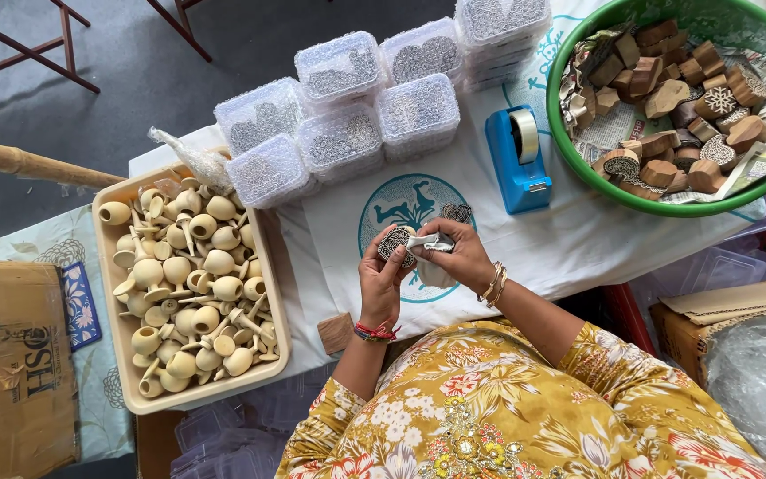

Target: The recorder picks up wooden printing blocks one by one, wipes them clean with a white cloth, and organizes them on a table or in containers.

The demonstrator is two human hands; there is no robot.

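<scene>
My left hand (382, 282) grips a small carved wooden stamp block (395, 243) over the white cloth. My right hand (465, 257) holds a small white tube (430, 242) with its tip against that block. A second carved block (457, 212) lies on the cloth just beyond my hands. A beige tray (126, 364) at my left is filled with several pale wooden knob handles (190, 284). A small square wooden piece (335, 333) lies by my left wrist.
Several clear lidded boxes (341, 137) of carved pieces are stacked at the far side. A blue tape dispenser (518, 160) stands beside a green basin (578, 168) holding wooden stamp blocks and newspaper. A cardboard box (15, 372) sits far left.
</scene>
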